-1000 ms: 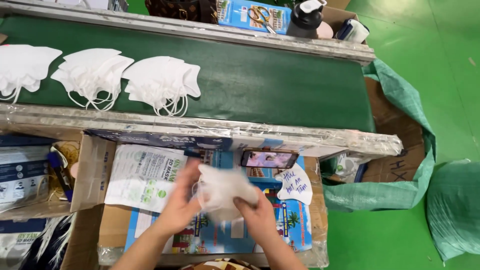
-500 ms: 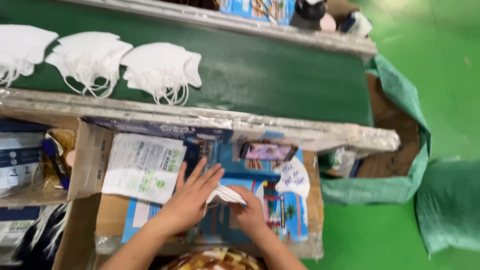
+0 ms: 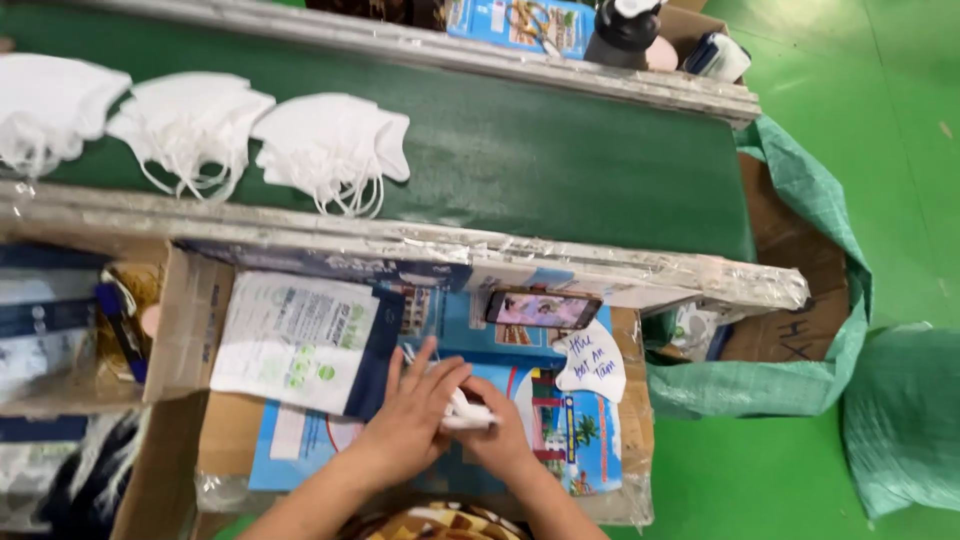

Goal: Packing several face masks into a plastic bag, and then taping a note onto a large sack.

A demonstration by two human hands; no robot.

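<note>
We see a white face mask (image 3: pixel 468 412), folded flat and pressed between our two hands, so only a thin white edge sticks out past the fingertips of the left hand (image 3: pixel 408 425), which lies on top of it. The right hand (image 3: pixel 497 440) sits under it, thumb side up. It looks like one mask, though there may be several stacked together.

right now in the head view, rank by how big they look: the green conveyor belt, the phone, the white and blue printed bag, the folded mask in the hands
1. green conveyor belt
2. white and blue printed bag
3. phone
4. folded mask, mostly hidden between the left hand and right hand, so its rank under the phone is unsure
</note>
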